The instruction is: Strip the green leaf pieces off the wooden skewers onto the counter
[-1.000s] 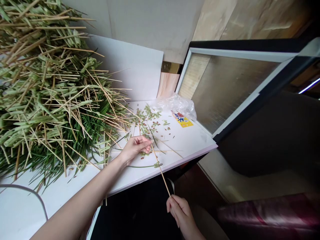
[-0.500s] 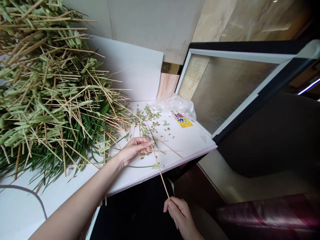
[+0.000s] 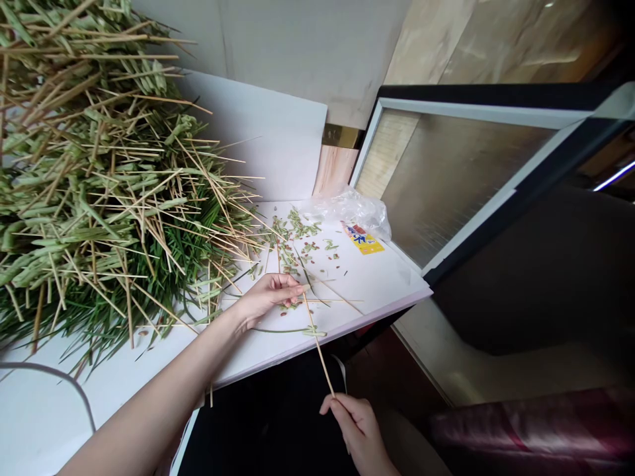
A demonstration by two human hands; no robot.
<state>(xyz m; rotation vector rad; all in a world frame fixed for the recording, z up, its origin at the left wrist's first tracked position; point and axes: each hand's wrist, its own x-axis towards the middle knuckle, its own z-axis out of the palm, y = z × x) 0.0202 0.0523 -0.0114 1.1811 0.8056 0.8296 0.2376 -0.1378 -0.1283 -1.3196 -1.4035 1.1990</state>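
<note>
I take the bamboo skewer (image 3: 317, 344) as the reference for all positions; it slants across the table's front edge. Far left of it, a heap of green leaf blades and thin bamboo sticks (image 3: 99, 185) spills across the white table (image 3: 377, 281). Nearer the skewer, my left hand (image 3: 270, 301) hovers over the table, its fingers (image 3: 288, 287) curled and pressed together, tips at the skewer's upper end. I cannot tell whether they grip it. A thin green stem (image 3: 280, 330) lies just below that hand and runs to the skewer.

Green clippings (image 3: 297, 225) lie scattered beyond the skewer's upper end. Below its lower end, my right hand (image 3: 357, 430) pinches it between the fingers (image 3: 342, 410). Over the last second, that hand has shifted left and the skewer has steepened, so the skewer is under right-hand control. To the right of the skewer are a crumpled plastic bag (image 3: 352, 208), a yellow printed packet (image 3: 363, 239), and a framed glass door (image 3: 461, 178).
</note>
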